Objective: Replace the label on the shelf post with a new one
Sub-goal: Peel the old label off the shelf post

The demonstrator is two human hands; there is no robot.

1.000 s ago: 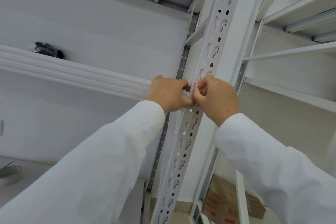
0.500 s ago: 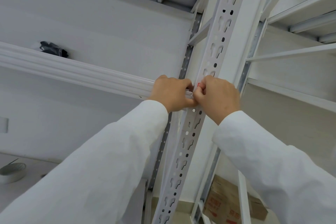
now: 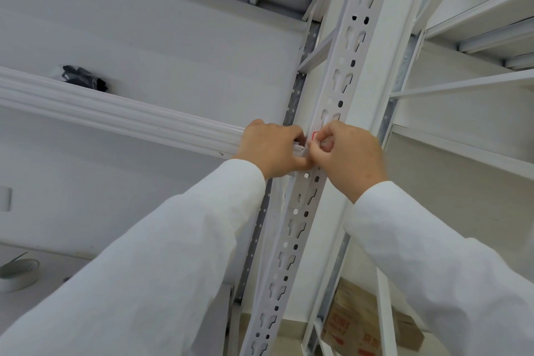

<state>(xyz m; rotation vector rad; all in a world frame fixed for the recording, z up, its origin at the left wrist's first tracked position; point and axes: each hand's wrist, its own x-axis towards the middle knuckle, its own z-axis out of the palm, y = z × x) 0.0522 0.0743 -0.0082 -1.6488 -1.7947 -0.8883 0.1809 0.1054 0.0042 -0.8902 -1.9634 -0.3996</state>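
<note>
A white perforated shelf post (image 3: 344,72) runs up the middle of the head view. A small label with a red border (image 3: 315,135) sits on the post at hand height, mostly hidden by fingers. My right hand (image 3: 346,156) pinches the label's edge with thumb and fingertips. My left hand (image 3: 274,150) is curled against the post where the horizontal shelf beam (image 3: 115,113) joins it, fingers touching the right hand's. Whether the left fingers also hold the label is hidden.
A black object (image 3: 83,78) lies on the upper left shelf. A roll of tape (image 3: 17,273) rests on a lower surface at far left. A cardboard box (image 3: 370,326) stands below on the right. More white shelf rails (image 3: 462,87) extend right.
Both hands stay at the same spot on the post. The right fingers have shifted slightly, showing a little more of the label's red edge. The view has tilted a bit.
</note>
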